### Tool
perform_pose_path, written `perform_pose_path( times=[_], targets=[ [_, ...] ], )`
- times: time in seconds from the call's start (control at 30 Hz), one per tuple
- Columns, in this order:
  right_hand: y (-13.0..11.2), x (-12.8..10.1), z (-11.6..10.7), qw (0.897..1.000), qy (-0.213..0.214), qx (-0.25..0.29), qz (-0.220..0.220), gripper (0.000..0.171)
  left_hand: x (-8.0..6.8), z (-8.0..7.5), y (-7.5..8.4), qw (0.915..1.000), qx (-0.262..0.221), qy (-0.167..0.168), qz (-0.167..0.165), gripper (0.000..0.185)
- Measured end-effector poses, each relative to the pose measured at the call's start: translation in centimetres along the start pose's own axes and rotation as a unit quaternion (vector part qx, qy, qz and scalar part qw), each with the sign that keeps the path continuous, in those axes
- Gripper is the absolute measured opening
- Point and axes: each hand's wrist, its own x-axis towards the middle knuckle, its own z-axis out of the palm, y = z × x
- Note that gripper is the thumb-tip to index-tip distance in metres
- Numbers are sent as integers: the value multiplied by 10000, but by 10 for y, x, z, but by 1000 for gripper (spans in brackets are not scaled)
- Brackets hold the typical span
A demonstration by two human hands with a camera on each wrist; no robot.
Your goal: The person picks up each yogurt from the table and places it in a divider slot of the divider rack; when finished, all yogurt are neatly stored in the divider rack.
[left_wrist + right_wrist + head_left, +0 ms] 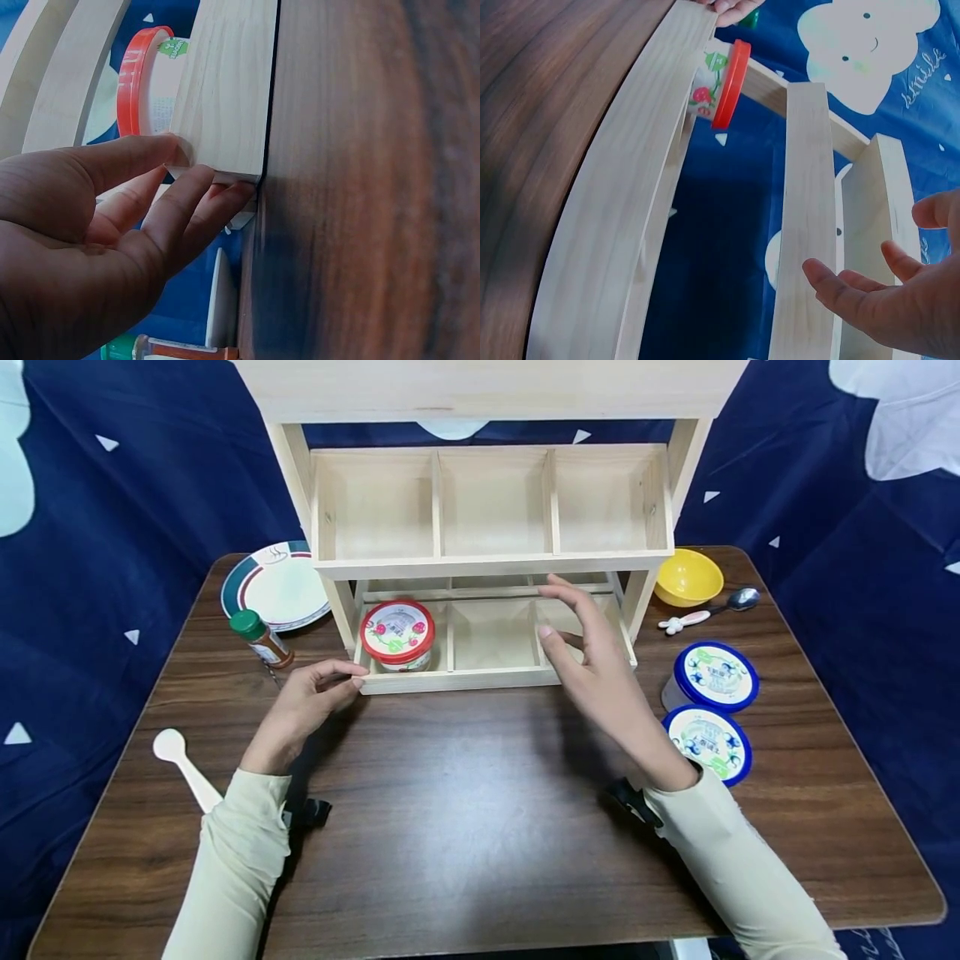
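My left hand (309, 703) is at the front left corner of the lower wooden drawer (495, 678). In the left wrist view its thumb lies on the top edge and the fingers (180, 202) bend against the end of the drawer front, pinching the corner. A tub with a red lid (397, 631) stands in that drawer's left compartment. My right hand (592, 664) hovers over the drawer's right side, thumb and fingers apart, holding nothing. Above, the upper drawer (491, 564) has three compartments with nothing in them; the right wrist view shows the right hand (907, 289) near wooden boards.
Plates (281, 589), a green-capped spice jar (261, 637) and a white spoon (187, 768) lie at left. On the right are a yellow bowl (688, 578), a metal spoon with a white handle (708, 612), and two blue-lidded tubs (716, 677), the nearer partly behind the right forearm.
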Motion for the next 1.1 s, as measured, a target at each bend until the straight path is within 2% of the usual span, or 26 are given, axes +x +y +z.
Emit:
perform_pose_path(
  times=[0.33,0.53,0.67,1.1],
  targets=[
    [5,-15,-23,9988,378,-134,269,42,0,1,-2,9997,-35,36,231,38],
    [7,-23,-32,9976,593,-127,326,42,0,1,-1,9999,-12,37,148,39],
    [11,-28,-39,9967,726,-208,291,42,-1,1,-1,9998,-17,36,204,39],
    [15,-47,-64,9900,1045,-538,786,44,-2,1,-1,9995,-85,110,292,40]
  ],
)
